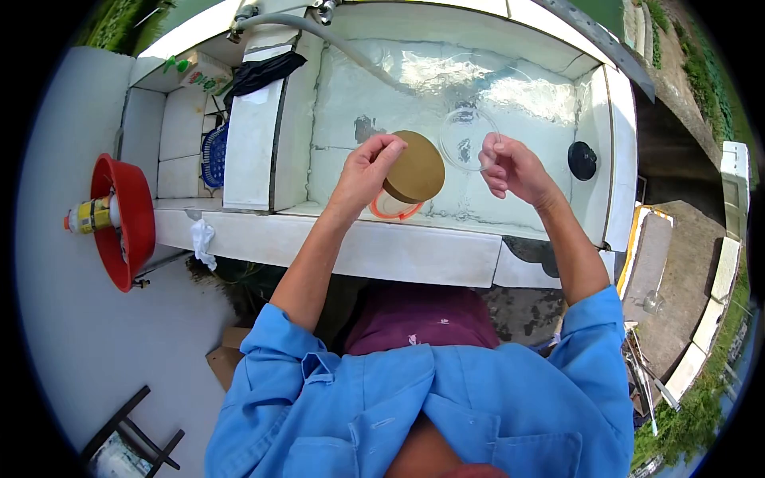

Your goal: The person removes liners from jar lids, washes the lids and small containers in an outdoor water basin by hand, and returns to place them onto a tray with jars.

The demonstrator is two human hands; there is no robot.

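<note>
My left hand (368, 171) pinches the edge of a flat, round, golden-brown lid-like piece (417, 169), tilted above the water in the tiled basin (446, 243). To its right, my right hand (514, 169) has its fingers closed on the rim of a clear, round, see-through lid or dish (464, 153). The two round pieces are held side by side, apart from each other. Partly hidden below the brown piece is something round with an orange rim (385, 212). A black round object (582, 161) is near the basin's right wall.
A grey hose (307, 24) runs from the tap into the basin. Left of it are a black cloth (264, 73), a blue basket (213, 155) and a bottle with a green pump (205, 73). A red tub (135, 223) hangs farther left. A white rag (203, 241) drapes over the front ledge.
</note>
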